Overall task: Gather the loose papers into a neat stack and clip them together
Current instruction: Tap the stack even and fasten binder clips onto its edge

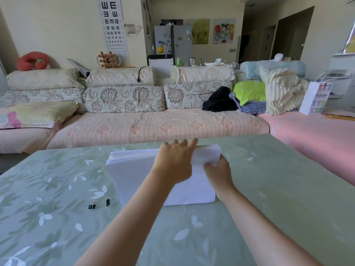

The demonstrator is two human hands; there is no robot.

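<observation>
Head view: the papers (134,175) lie stacked mid-frame on the table (269,189), sides roughly square to its far edge and far sheets fanned toward the sofa (153,125). The stack reads wider than deep, though the slanted view leaves its long axis unsure. The left hand (173,162) lies flat on top with fingers straight, the right hand (218,169) grips the right edge, and two clips (92,204) sit just left of the near corner.

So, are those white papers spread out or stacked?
Stacked: the white paper sheets lie in one pile, far edges slightly uneven.
</observation>
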